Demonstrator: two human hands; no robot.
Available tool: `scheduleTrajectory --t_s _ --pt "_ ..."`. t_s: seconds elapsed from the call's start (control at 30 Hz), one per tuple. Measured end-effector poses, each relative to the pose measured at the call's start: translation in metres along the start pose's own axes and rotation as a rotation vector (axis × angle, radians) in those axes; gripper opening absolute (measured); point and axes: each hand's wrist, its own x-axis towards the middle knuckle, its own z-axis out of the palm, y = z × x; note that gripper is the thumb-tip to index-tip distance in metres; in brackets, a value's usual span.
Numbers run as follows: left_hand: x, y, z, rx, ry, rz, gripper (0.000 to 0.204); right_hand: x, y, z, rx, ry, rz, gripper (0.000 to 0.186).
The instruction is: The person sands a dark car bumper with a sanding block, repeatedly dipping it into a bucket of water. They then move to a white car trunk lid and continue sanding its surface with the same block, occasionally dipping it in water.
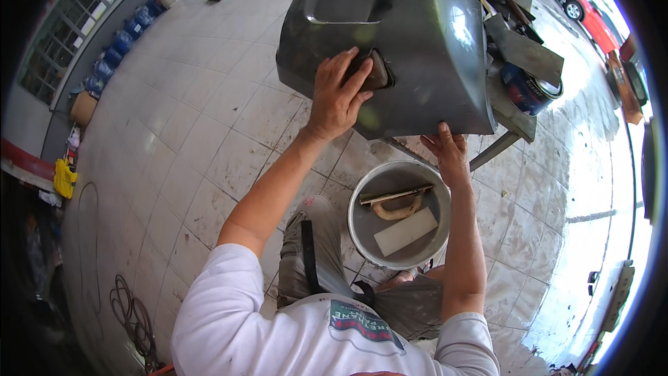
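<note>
Holding the grey panel [424, 83]: our right hand [447, 150] has its fingers bent closed at the lower edge, one fingertip on the outer face.
Left hand [337, 97]: fingers spread and slightly bent beside the dark recess [380, 73]; we cannot tell whether they grasp anything there.
Panel's place: in front of us, its right side beside the bench [515, 122].
Weight and feel: we judge it a light moulded shell, stiff along its curves, springy at thin edges, slick where glossy.
Best hold: we would take the lower edge and the recess rim, sparing the smooth face.
Basin [379, 179]: on the floor below, holding a handled tool [396, 213] and a pale flat block [406, 232]; it limits our footing.
Right side: a paint tin [523, 92] and metal scraps [525, 49] crowd the panel.
</note>
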Motion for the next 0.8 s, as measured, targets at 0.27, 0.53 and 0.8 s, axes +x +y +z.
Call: scheduleTrajectory --t_s 0.27,0.53,0.8 --pt "0.057 -0.028 0.028 -0.073 0.105 -0.074 0.061 -0.002 0.002 0.005 0.025 0.039 -0.019 0.052" --pt "-0.118 -0.007 0.041 -0.055 -0.049 -0.055 0.065 -0.006 0.015 0.023 0.162 -0.01 0.047 0.062" --pt "-0.106 0.048 0.05 0.016 0.355 -0.535 0.062 -0.01 0.037 0.048 0.041 -0.015 0.126 0.076"
